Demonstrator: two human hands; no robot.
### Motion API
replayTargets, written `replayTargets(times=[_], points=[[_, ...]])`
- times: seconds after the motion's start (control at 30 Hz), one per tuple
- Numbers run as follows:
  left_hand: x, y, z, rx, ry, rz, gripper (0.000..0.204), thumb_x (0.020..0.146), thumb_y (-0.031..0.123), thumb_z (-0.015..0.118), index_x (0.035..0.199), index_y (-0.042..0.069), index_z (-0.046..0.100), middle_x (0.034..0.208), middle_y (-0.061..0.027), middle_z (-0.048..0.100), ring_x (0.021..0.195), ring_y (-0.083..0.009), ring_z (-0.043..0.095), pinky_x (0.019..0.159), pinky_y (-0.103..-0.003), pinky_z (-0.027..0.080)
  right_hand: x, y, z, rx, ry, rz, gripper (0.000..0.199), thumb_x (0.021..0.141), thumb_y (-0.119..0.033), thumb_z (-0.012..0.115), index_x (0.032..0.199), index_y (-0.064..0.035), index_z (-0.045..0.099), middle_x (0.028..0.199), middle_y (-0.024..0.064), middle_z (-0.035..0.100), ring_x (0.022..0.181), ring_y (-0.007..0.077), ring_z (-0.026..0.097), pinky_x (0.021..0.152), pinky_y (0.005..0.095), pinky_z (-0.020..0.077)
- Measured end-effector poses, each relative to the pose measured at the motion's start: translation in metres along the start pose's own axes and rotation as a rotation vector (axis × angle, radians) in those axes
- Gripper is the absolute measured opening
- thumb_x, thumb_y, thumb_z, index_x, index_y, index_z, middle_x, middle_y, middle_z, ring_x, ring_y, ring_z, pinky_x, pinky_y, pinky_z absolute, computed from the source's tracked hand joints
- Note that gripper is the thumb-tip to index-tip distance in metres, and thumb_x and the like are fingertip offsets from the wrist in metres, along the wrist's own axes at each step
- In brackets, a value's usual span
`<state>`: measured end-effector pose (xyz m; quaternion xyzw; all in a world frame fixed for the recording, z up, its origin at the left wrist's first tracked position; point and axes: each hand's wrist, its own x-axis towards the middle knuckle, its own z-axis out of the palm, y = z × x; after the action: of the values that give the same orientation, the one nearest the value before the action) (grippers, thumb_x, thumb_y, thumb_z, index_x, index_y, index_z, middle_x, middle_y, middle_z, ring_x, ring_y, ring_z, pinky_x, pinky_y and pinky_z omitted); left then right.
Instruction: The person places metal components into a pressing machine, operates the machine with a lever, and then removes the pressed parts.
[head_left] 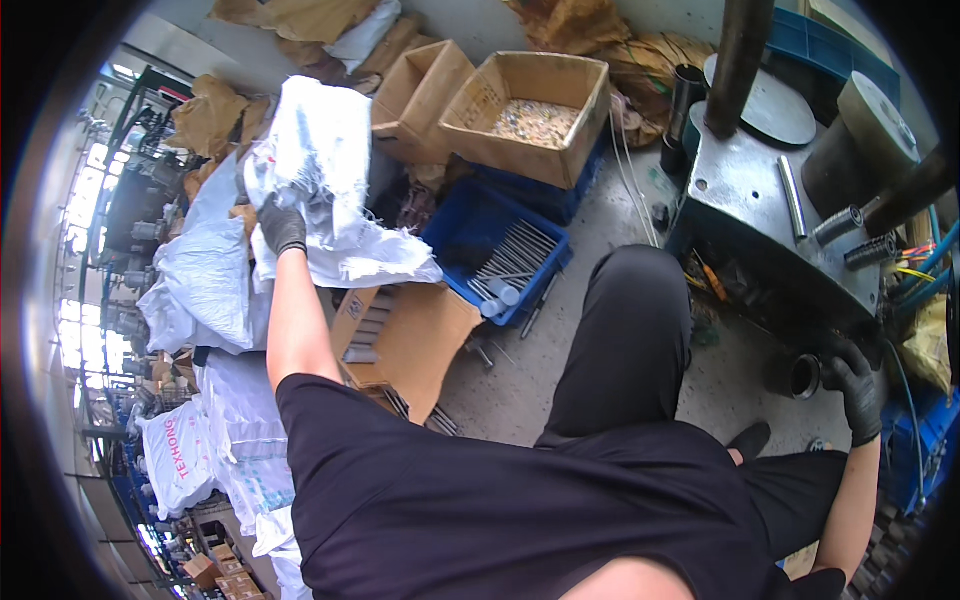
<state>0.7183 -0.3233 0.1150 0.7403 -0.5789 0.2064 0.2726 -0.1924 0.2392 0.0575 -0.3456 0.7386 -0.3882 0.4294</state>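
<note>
My left hand (283,226), in a dark glove, is closed on a white woven sack (325,135) with frayed edges. The sack is bunched up, and part of it hangs over a cardboard box. On the far right, my right hand (856,388), gloved too, grips a short dark metal cylinder (790,376) by its rim. The cylinder's open, hollow end faces my palm. It is held low, below a steel machine block (745,190). Some of the right fingers are hidden behind the rim.
A blue crate (460,225) of metal rods stands ahead, with a cardboard box (570,160) of small pieces behind it. An open carton (425,335) of cylinders is near my left arm. White sacks (210,280) are piled at left. Loose metal parts lie on the block.
</note>
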Motion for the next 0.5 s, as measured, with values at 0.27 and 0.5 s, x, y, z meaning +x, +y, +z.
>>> replayTargets(times=[0.27,0.5], points=[[-0.229,0.155,-0.014,-1.236,-0.264,0.406,0.034,0.087,-0.016,0.052,0.107,0.005,0.071,0.115,-0.0112,0.07,0.115,-0.0246,0.066,0.104,-0.039,0.052,0.002,0.008,-0.037,-0.103,-0.046,0.03,0.044,0.1,-0.033,0.07,0.137,-0.0087,0.062,0.114,0.002,0.067,0.09,0.0108,0.066,0.077,0.0283,0.0545],[-0.505,0.194,0.093,-0.487,-1.0,0.677,0.039,0.08,0.002,0.063,0.118,0.009,0.07,0.136,-0.0231,0.063,0.123,-0.0449,0.06,0.11,-0.05,0.047,0.004,0.047,-0.062,-0.184,0.118,0.152,0.042,0.101,-0.027,0.069,0.138,-0.0076,0.062,0.11,0.0016,0.067,0.087,0.0108,0.065,0.075,0.0277,0.0533]])
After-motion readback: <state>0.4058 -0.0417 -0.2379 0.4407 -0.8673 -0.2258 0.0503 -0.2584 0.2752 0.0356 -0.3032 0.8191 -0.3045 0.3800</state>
